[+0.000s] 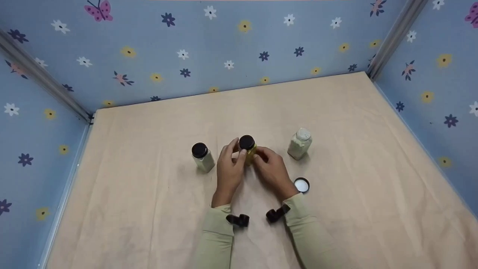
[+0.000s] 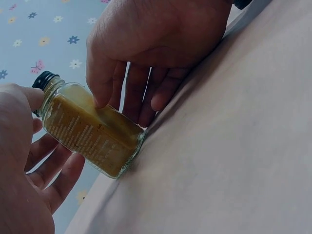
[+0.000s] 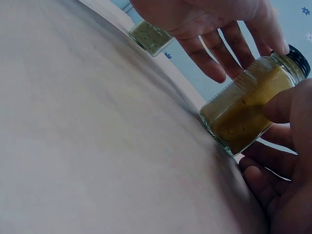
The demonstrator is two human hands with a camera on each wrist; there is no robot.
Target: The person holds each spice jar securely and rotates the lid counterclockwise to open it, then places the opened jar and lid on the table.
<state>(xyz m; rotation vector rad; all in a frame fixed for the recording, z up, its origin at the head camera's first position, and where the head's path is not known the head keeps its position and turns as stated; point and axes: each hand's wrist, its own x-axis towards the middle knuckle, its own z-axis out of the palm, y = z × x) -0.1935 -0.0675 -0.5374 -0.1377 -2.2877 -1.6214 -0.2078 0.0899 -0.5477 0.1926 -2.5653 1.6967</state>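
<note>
A glass spice jar (image 1: 249,156) of yellow-brown powder, its black cap (image 1: 247,142) on, stands at the middle of the table between both hands. My left hand (image 1: 229,170) holds it near the neck, thumb at the cap's lower edge and fingers around the far side. Lower on its body, my right hand (image 1: 275,170) grips it with the thumb on the near side and fingers behind. Printed lettering shows on the jar (image 2: 90,134) in the left wrist view. The right wrist view shows the jar's base (image 3: 219,134) at the table surface.
Left of the hands stands a black-capped jar (image 1: 204,161) with pale green contents. An uncapped jar (image 1: 300,145) of similar contents stands to the right. A loose black lid (image 1: 301,185) lies inside up beside my right wrist. Flower-patterned panels (image 1: 209,41) border the cloth-covered table (image 1: 354,149).
</note>
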